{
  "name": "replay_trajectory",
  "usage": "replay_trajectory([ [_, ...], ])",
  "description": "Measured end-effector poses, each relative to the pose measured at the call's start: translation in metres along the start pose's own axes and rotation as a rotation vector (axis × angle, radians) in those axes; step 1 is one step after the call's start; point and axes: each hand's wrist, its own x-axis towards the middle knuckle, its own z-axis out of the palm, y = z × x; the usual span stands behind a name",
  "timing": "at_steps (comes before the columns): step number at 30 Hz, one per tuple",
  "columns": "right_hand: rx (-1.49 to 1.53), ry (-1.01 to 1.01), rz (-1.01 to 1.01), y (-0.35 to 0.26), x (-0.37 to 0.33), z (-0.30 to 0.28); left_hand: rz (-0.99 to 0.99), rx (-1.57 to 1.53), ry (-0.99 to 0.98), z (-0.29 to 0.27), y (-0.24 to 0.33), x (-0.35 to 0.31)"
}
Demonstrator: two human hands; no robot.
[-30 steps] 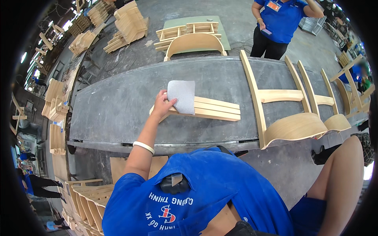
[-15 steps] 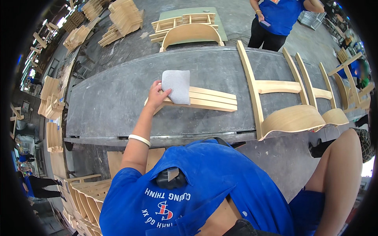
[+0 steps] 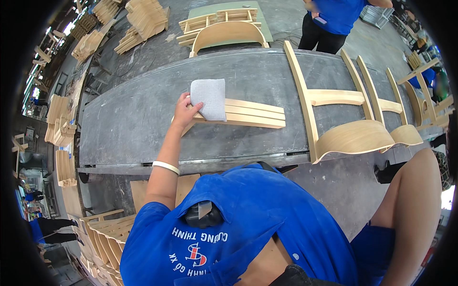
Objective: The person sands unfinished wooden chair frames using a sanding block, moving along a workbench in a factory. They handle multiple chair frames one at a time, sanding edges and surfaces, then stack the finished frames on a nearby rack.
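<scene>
My left hand (image 3: 185,109) is closed on the near left edge of a grey sheet (image 3: 208,97) that looks like sandpaper, with the thumb lying over its lower corner. Beneath the sheet, several pale wooden slats (image 3: 260,114) lie side by side on the grey worktable (image 3: 129,124). The sheet covers part of the slats, whose right ends show bare. A short angled wooden piece (image 3: 188,128) pokes out below my wrist. My right arm (image 3: 415,190) is bent out to the right; its hand is out of view.
Wooden chair frames with curved backs (image 3: 355,138) rest along the table's right side. Another curved frame (image 3: 229,33) lies on a green board beyond the far edge. A person in blue (image 3: 334,19) stands across the table. Stacked wooden parts (image 3: 59,119) line the left.
The whole view has shifted slightly. My left hand and the grey sheet stay at nearly the same place on the slats.
</scene>
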Motion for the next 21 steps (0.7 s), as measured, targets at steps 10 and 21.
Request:
replay_trajectory([
  [10, 0.038, -0.013, -0.033, 0.007, -0.001, -0.007, 0.028, -0.007, 0.003, -0.001, -0.007, 0.001],
  [21, 0.558, 0.644, 0.248, 0.155, -0.081, 0.018, -0.015, -0.036, -0.026, -0.005, -0.01, 0.007],
])
